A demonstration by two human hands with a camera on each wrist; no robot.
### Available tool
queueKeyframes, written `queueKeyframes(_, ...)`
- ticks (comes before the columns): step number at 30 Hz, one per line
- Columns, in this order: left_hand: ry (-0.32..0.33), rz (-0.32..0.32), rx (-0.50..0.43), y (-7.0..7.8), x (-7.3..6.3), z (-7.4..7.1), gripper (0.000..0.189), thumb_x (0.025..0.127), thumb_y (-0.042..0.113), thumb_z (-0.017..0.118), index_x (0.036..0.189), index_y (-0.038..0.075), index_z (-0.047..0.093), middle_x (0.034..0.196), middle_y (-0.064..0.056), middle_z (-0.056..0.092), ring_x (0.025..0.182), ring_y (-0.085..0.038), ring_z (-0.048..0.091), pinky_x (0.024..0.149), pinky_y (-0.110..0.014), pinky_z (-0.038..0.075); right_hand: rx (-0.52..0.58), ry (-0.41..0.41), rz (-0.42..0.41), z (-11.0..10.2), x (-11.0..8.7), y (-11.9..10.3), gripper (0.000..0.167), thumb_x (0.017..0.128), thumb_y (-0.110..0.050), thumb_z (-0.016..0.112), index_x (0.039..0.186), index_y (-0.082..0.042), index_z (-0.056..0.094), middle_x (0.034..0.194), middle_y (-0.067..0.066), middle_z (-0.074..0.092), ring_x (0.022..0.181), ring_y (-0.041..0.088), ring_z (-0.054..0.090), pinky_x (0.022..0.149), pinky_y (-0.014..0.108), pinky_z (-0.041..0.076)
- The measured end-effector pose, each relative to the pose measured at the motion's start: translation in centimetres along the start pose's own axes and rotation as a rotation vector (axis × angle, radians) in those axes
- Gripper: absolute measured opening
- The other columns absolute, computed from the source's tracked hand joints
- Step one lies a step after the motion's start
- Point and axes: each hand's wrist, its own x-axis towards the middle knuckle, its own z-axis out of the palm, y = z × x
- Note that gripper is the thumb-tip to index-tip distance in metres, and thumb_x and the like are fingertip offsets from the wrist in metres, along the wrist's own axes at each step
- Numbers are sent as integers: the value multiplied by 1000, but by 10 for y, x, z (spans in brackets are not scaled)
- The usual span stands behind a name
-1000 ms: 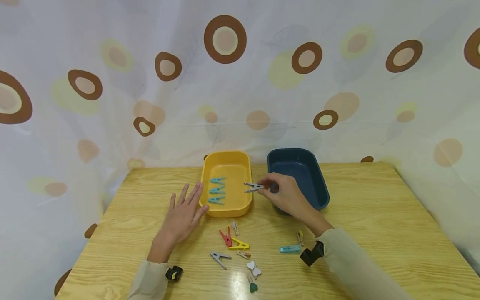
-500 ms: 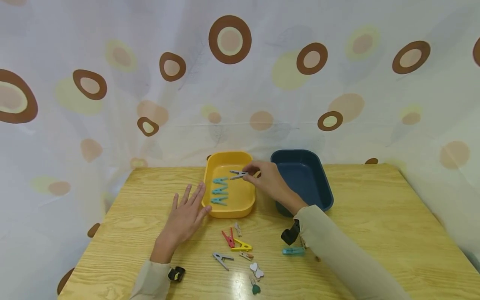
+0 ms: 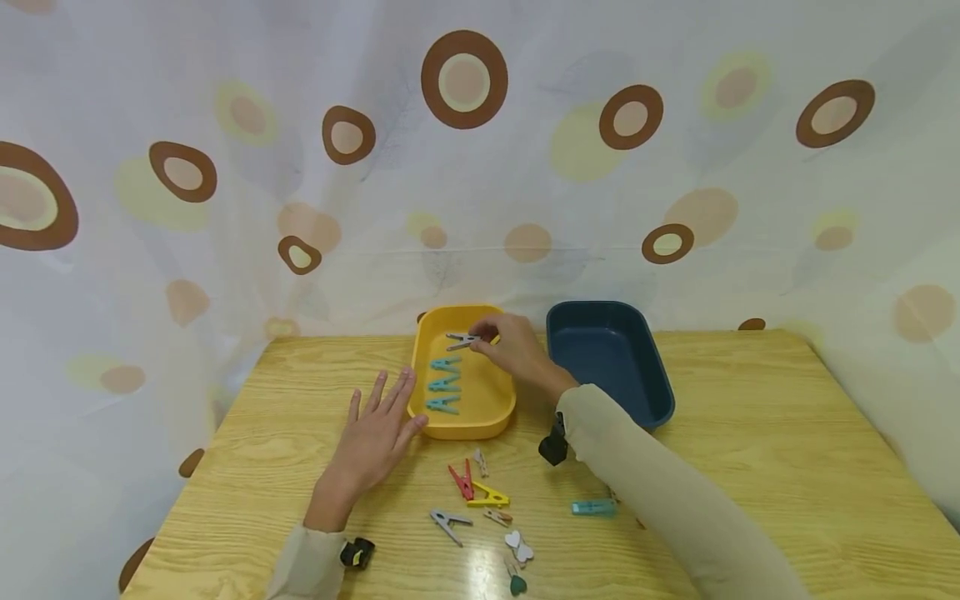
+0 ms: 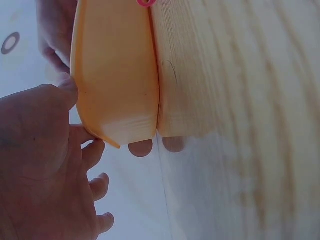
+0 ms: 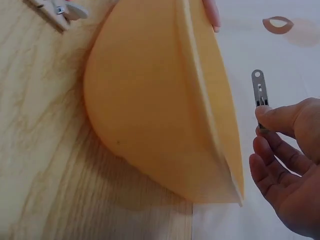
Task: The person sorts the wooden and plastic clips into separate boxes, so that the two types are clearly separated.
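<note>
My right hand (image 3: 519, 350) pinches a grey clothespin (image 3: 460, 341) between thumb and fingertips over the far part of the yellow tray (image 3: 486, 396). In the right wrist view the pinched clothespin (image 5: 260, 90) shows edge-on, above the tray's rim. Inside the tray, three teal clothespins (image 3: 444, 385) lie in a column along the left side, just nearer than the grey one. My left hand (image 3: 371, 443) has its fingers spread and straight, touching the tray's left rim. Its thumb (image 4: 66, 90) lies at the rim in the left wrist view.
A dark blue tray (image 3: 607, 358) stands right of the yellow one. In front lie red (image 3: 462, 482), yellow (image 3: 489, 497) and grey (image 3: 450, 525) clothespins, small wooden pegs (image 3: 497, 517), white heart clips (image 3: 519, 546) and a green heart clip (image 3: 517, 583). A teal clothespin (image 3: 594, 507) lies near the right sleeve.
My right hand has carried the grey clothespin left and farther back, from the yellow tray's right rim to above its far part. My left hand stays at the left rim.
</note>
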Motion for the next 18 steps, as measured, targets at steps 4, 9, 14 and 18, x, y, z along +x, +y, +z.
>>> queueKeyframes(4, 0, 0, 1, -1, 0, 0, 69, 110, 47, 40, 165, 12, 17, 169, -6, 19, 157, -36, 10, 120, -68, 5, -6, -30, 23, 5, 14, -4, 16, 96, -12, 73, 109, -3, 76, 97, 7, 73, 88, 20, 67, 80, 34, 55)
queueKeyframes(9, 0, -2, 5, -2, 0, 0, 69, 110, 47, 40, 165, 11, 18, 169, -7, 20, 156, -37, 10, 120, -68, 5, 5, -59, 84, 13, 30, -3, 16, 96, -10, 73, 109, -2, 75, 99, 8, 72, 89, 19, 65, 81, 31, 56)
queueKeyframes(14, 2, 0, 13, -2, 0, 0, 69, 110, 47, 40, 165, 11, 19, 169, -6, 19, 156, -36, 10, 120, -68, 5, -11, -68, 117, 21, 41, 2, 15, 95, -9, 74, 108, -2, 75, 101, 9, 72, 92, 21, 65, 84, 33, 55)
queueKeyframes(18, 5, 2, 14, -2, -1, 1, 69, 110, 47, 40, 165, 11, 19, 169, -5, 19, 156, -36, 10, 120, -67, 5, -47, -83, 108, 29, 45, 8, 14, 94, -8, 75, 107, -1, 75, 102, 11, 73, 95, 24, 66, 87, 35, 55)
